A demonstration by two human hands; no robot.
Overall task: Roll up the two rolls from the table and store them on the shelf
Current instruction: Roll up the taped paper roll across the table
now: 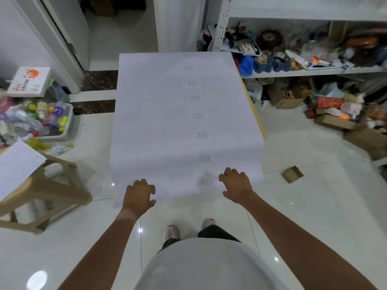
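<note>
A wide white sheet (167,114) printed with grey numbers lies unrolled over a table, whose yellow edge (254,114) shows on the right; its near end hangs over the front. My left hand (139,195) and my right hand (235,183) both grip that hanging near edge, fingers curled over it. A second white sheet (16,162) lies flat on a beige plastic stool (48,191) at the left. The white metal shelf (314,70) stands at the right, behind the table.
The shelf is crowded with toys, bags and boxes. Cardboard boxes (335,122) and clutter cover the floor under it. A small cardboard box (292,174) lies on the tiles. A grey bin of bottles (41,120) sits at the left. A doorway opens behind the table.
</note>
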